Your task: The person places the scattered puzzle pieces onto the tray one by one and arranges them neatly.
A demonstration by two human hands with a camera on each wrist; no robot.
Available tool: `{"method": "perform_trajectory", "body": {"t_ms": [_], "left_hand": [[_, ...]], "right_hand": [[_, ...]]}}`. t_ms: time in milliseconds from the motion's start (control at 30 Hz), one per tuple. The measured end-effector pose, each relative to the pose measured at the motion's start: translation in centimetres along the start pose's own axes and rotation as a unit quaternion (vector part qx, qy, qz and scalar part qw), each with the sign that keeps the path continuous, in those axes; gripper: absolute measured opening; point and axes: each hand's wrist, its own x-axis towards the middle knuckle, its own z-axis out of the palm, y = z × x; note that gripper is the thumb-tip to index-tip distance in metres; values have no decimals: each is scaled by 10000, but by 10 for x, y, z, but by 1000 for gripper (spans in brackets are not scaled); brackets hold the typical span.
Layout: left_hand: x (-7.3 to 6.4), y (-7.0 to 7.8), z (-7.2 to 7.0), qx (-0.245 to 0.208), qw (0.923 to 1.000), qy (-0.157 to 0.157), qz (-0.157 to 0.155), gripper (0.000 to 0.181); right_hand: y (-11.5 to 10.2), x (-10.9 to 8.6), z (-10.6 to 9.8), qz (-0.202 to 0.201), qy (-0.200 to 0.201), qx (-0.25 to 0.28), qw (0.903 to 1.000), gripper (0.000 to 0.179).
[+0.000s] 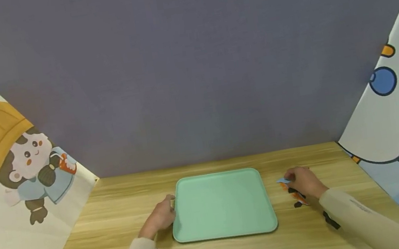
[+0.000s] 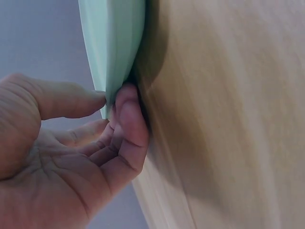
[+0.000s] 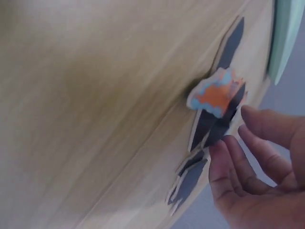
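- The mint-green tray (image 1: 221, 205) is laid flat on the wooden table (image 1: 126, 204), between the two hands; nothing is seen resting on it.
- The tray's left edge is pinched by the left hand (image 1: 163, 214): the thumb is set against the rim and the fingers are curled beneath it.
- To the right of the tray, apart from it, a loose cluster of flat pieces is reached into by the right hand (image 1: 305, 182).
- In the right wrist view, an orange-and-blue piece (image 3: 214, 95) is propped tilted among dark-faced ones; a dark pointed piece (image 3: 232, 43) is seen beyond it, and a small dark stack (image 3: 189, 179) nearer.
- Whether a piece is truly gripped by the right thumb and fingers cannot be told; the fingertips are brought right up to the cluster.
- The step in hand is judged to be the picking of a piece while the tray is steadied.
- For the next move, a firm pinch on a thin edge seems called for, with overlapping neighbours left undisturbed.
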Motion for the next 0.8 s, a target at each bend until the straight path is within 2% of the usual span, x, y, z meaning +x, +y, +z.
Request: {"method": "perform_trajectory", "body": {"t_ms": [167,367,600,800], "left_hand": [[3,4,4,-104,9999,-19,5,50],[4,7,8,-470,9988,-97,132,53],[3,6,9,-436,9986,-61,298,52],[2,4,9,-454,9981,-82,407,52]], "right_hand": [[1,5,4,197,18,-19,9998,16],[3,8,4,291,69,127,9995,10],[-8,7,0,-153,581,210,9980,11],[-37,7,2,-327,573,714,9953,13]]}}
